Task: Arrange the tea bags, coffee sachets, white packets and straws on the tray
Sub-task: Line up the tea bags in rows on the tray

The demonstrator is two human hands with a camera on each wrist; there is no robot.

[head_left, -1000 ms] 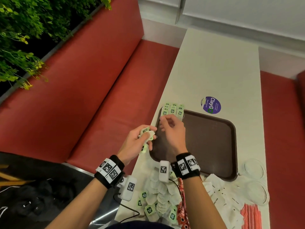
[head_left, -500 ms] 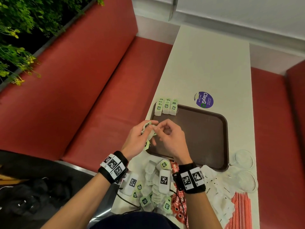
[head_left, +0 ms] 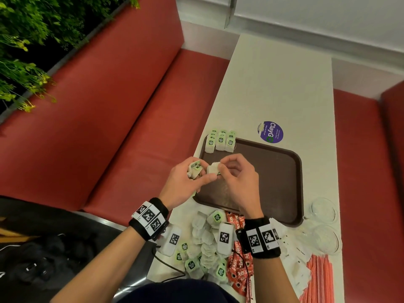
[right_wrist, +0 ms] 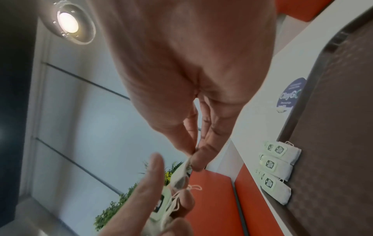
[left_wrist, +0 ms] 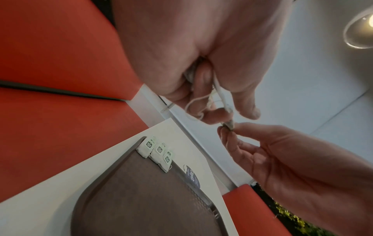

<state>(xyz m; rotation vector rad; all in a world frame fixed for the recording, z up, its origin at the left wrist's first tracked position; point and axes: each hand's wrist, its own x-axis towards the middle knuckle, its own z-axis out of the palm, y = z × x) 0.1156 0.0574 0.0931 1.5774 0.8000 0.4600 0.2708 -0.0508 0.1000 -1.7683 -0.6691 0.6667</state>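
A brown tray [head_left: 282, 171] lies on the white table, with rows of green-tagged tea bags [head_left: 220, 142] lined up at its far left corner, also seen as tea bags [left_wrist: 159, 151] and tea bags [right_wrist: 276, 172]. My left hand [head_left: 188, 178] grips a small bunch of tea bags [head_left: 194, 168] over the tray's left edge. My right hand [head_left: 231, 171] pinches one tea bag [head_left: 213, 168] at its edge, right beside the bunch. The pinched tea bag [right_wrist: 181, 172] shows edge-on between thumb and finger.
Near me lie a heap of loose tea bags [head_left: 203, 243], red coffee sachets [head_left: 238, 259], white packets [head_left: 297, 259] and red-striped straws [head_left: 321, 278]. Two clear glass dishes [head_left: 323, 211] stand at the tray's near right. A purple sticker [head_left: 270, 132] lies beyond the tray. Red benches flank the table.
My right hand came back from the rows on the tray to my left hand and now pinches a single tea bag out of the bunch. The left hand has stayed put.
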